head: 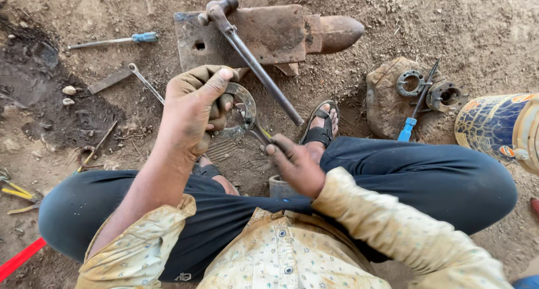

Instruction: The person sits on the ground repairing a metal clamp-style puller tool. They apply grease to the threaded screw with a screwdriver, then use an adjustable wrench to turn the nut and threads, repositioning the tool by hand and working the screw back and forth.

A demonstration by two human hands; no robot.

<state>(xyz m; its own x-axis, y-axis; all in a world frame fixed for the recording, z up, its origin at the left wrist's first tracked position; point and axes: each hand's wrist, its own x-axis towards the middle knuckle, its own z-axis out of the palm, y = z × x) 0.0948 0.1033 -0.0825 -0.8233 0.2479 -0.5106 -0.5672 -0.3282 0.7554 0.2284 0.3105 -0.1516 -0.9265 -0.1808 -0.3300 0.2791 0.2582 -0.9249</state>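
My left hand [193, 112] is raised above my knees and grips a round metal ring-shaped part [240, 112]. My right hand [295, 165] holds a slim tool with a yellow and dark handle [259, 133], whose tip is inside the ring. I sit on dirt ground with legs folded, in dark trousers and sandals. Just beyond the hands an iron anvil [264, 36] is set in the soil, and a hammer [247, 53] lies across it with its handle slanting toward my right foot [321, 126].
A blue-handled screwdriver [115, 40], a flat metal bar [109, 80] and a spanner [146, 82] lie to the left. Right, a stone [387, 101] carries two round flanged parts [429, 90] and a blue-handled screwdriver [415, 106]. A patterned container [499, 129] stands far right. Pliers [17, 192] lie far left.
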